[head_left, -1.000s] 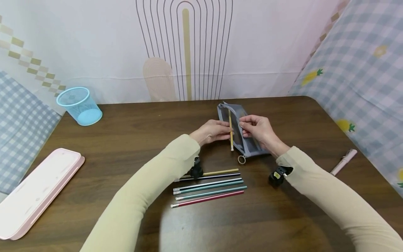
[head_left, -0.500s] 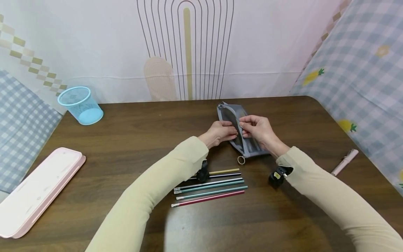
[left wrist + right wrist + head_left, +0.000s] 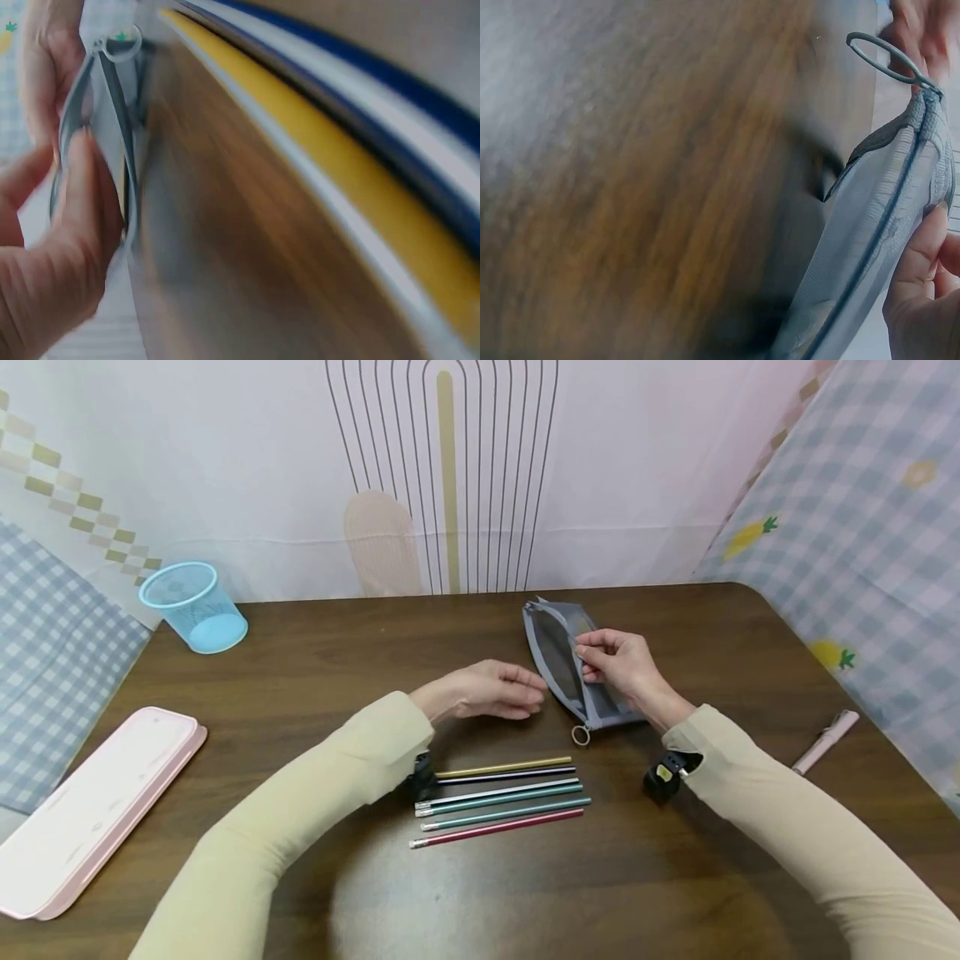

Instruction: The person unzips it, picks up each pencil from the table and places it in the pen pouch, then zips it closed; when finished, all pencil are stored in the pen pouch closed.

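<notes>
A grey mesh zip pencil case [image 3: 558, 656] lies towards the back of the table with its mouth spread and a ring pull [image 3: 581, 736] at its near end. My right hand [image 3: 624, 668] pinches the right edge of the mouth between thumb and fingers. Just left of the case, my left hand [image 3: 491, 689] holds nothing, its fingers loosely extended towards the opening. Several pencils lie side by side in front: a gold pencil [image 3: 525, 766], a black one, a white one, teal ones and a red pencil [image 3: 497, 829]. The right wrist view shows the zip edge [image 3: 877, 217] close up.
A light-blue mesh pen cup [image 3: 197, 610] stands at the back left. A pink-and-white case [image 3: 97, 810] lies along the left side, and a pale pink pen [image 3: 825, 742] near the right edge. Cloth hangs behind the table and at both sides.
The yellow pencil in my left hand went into the pencil case and left view. The left hand then came out without it and drew back left. My right hand keeps its pinch on the case.
</notes>
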### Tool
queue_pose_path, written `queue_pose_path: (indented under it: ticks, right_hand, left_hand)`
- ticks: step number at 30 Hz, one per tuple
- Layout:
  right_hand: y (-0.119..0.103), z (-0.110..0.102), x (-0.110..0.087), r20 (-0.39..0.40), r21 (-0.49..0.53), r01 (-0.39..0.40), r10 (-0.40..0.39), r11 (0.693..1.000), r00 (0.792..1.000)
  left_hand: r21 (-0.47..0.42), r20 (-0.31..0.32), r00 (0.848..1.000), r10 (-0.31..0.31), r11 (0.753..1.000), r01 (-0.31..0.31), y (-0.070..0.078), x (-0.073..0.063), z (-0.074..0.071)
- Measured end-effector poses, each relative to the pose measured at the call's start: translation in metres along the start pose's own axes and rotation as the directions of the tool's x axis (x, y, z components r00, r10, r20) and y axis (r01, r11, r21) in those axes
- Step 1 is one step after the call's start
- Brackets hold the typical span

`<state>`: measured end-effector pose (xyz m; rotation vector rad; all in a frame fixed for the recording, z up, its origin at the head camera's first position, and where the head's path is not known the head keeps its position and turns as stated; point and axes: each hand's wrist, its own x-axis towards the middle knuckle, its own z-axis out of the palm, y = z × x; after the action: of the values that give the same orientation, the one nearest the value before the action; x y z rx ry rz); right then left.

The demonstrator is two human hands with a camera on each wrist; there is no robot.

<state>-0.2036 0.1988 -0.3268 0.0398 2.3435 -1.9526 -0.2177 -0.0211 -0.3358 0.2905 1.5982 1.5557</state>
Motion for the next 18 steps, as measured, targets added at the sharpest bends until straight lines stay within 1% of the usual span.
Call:
queue_pose_path:
  ticks: [3,6,8,11,15,18]
  right_hand:
    - [-0.001,-0.002,0.000,0.000,0.006,0.006,-0.006,1.000,1.000]
    - [-0.001,-0.003,0.000,-0.010,-0.007,0.003,-0.003,1.000,1.000]
    - [0.000,-0.004,0.000,-0.015,-0.009,-0.001,0.001,1.000,1.000]
    - [0.001,-0.006,-0.001,-0.022,-0.009,-0.009,0.009,1.000,1.000]
    - [0.003,-0.006,0.000,-0.025,-0.009,-0.006,0.006,1.000,1.000]
    - [0.004,-0.006,-0.001,-0.025,-0.011,-0.006,0.005,1.000,1.000]
  left_hand:
    - [0.135,0.090,0.994,-0.060,0.990,0.048,-0.006,-0.018,-0.011]
    - [0.256,0.136,0.984,-0.114,0.964,0.076,-0.013,-0.032,-0.017]
    - [0.309,0.155,0.980,-0.125,0.948,0.072,-0.017,-0.039,-0.017]
    - [0.379,0.178,0.978,-0.109,0.925,0.034,-0.022,-0.047,-0.016]
    - [0.466,0.203,0.978,-0.045,0.883,-0.056,-0.027,-0.051,-0.016]
    - [0.515,0.210,0.978,-0.010,0.851,-0.102,-0.030,-0.052,-0.016]
